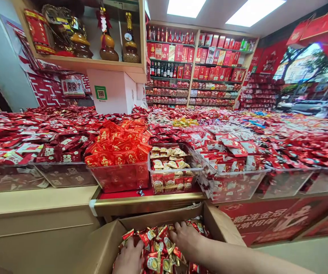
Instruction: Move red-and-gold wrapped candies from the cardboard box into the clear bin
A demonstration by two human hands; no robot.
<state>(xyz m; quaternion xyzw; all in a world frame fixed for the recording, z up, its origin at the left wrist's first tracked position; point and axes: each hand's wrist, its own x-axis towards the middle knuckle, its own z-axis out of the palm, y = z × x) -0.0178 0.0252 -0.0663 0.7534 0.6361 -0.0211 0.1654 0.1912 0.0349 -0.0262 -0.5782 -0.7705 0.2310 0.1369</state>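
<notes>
An opened cardboard box holds a heap of small wrapped candies in red and gold wrappers with a pale round picture. At the left of the heap, my left hand rests on the candies with its fingers apart. My right hand reaches in from the right, its spread fingers bent down among the candies near the box's far side. Some of its fingertips are hidden. Neither hand visibly grips a candy. Behind the box, a clear plastic bin holds similar candies, gold ones on top.
Beside that bin stand a bin of bright red packets and a bin of red-and-white packets. A gold-edged counter ledge runs behind the box. A tan cabinet stands left. Shelves of bottles and boxes line the back.
</notes>
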